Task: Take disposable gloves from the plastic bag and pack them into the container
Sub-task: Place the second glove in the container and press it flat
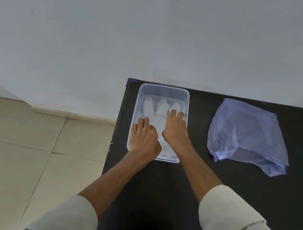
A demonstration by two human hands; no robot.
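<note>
A clear plastic container [164, 90] stands on the left part of a black table [185, 187]. White disposable gloves [159, 110] lie flat inside it, fingers pointing away from me. My left hand [145, 136] and my right hand [175, 130] are both inside the container, palms down on the gloves with the fingers bent. Whether the fingers pinch glove material is hidden. A bluish translucent plastic bag [248, 135] lies crumpled on the table to the right of the container, apart from both hands.
The table's left edge runs just beside the container, with a tiled floor [16, 155] below. A pale wall [158, 29] rises directly behind the table. Bare black tabletop lies between the container and the bag.
</note>
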